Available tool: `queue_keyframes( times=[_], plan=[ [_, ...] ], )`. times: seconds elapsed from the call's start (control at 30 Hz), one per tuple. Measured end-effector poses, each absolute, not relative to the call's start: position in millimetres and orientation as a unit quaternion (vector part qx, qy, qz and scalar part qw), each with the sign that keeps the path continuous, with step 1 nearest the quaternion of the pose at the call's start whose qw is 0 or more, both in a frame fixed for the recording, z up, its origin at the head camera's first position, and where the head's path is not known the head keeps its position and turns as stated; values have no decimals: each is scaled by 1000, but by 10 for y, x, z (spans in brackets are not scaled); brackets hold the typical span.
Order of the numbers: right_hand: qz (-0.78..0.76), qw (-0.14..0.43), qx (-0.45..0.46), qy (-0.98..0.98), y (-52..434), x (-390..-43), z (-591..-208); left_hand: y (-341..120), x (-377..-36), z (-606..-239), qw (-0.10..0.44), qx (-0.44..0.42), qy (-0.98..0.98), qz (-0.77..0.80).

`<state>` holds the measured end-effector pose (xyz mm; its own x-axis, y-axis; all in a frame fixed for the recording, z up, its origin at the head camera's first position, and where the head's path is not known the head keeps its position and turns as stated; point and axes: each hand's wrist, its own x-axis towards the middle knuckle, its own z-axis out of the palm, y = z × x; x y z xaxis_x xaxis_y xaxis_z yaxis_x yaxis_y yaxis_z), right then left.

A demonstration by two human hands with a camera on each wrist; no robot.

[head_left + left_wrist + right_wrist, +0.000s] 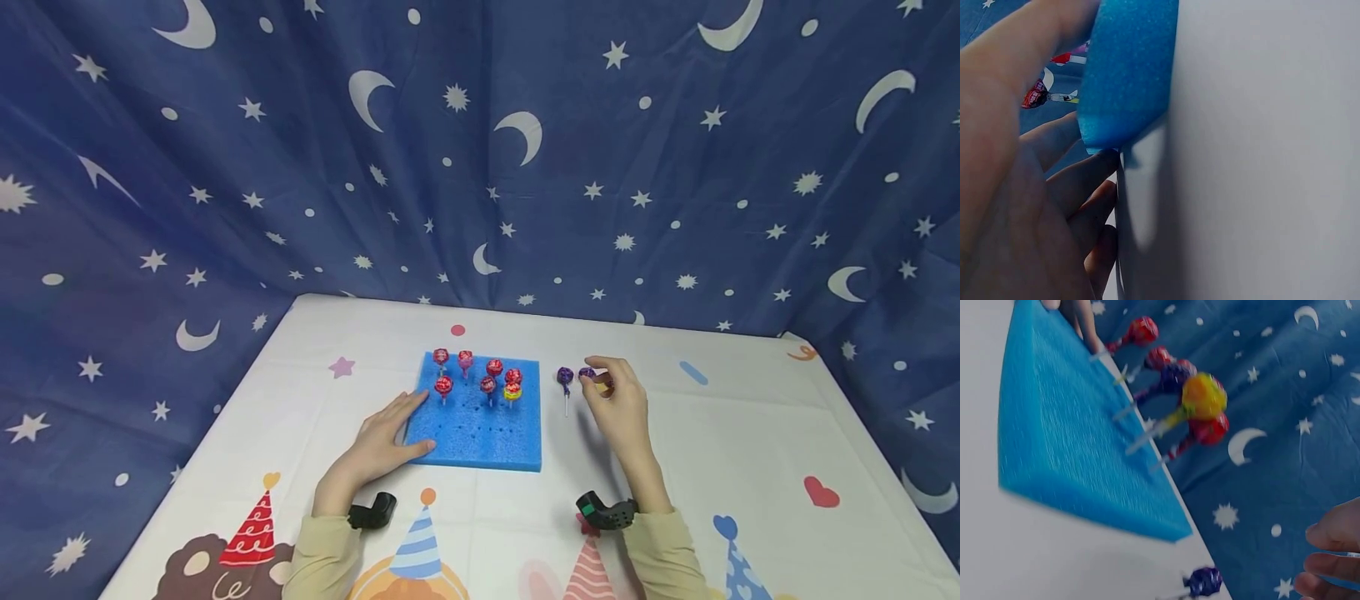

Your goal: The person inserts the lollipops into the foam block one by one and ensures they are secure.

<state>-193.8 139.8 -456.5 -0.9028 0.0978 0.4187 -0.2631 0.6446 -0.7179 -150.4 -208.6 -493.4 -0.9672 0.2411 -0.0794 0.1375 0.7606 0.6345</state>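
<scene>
A blue foam board (pixel 472 446) with rows of small holes lies on the table. Several wrapped lollipops stand in its far half, mostly red ones (pixel 444 386) and a yellow one (pixel 512 391). My left hand (pixel 382 442) rests against the board's left side, fingers spread, thumb at the near-left corner. To the right of the board, a purple lollipop (pixel 565 377) lies with its white stick toward me. My right hand (pixel 621 408) has curled fingers beside another purple lollipop (pixel 587 372). Between thumb and fingers it pinches a lollipop with some yellow showing (pixel 602 387), mostly hidden by the fingers.
The table wears a white cloth (pixel 750 433) printed with party hats, a heart and a star. Behind it hangs a dark blue curtain (pixel 480 200) with moons and stars. A small black camera sits on each wrist, left (pixel 373 511) and right (pixel 606 511).
</scene>
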Motion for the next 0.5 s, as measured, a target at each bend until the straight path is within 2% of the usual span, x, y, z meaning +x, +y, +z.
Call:
queue_keyframes(
  times=[0.5],
  plan=[
    [400, 167, -34, -900, 1772, -2076, -4744, -2077, -1503, -4924, 79, 102, 936, 326]
  ],
)
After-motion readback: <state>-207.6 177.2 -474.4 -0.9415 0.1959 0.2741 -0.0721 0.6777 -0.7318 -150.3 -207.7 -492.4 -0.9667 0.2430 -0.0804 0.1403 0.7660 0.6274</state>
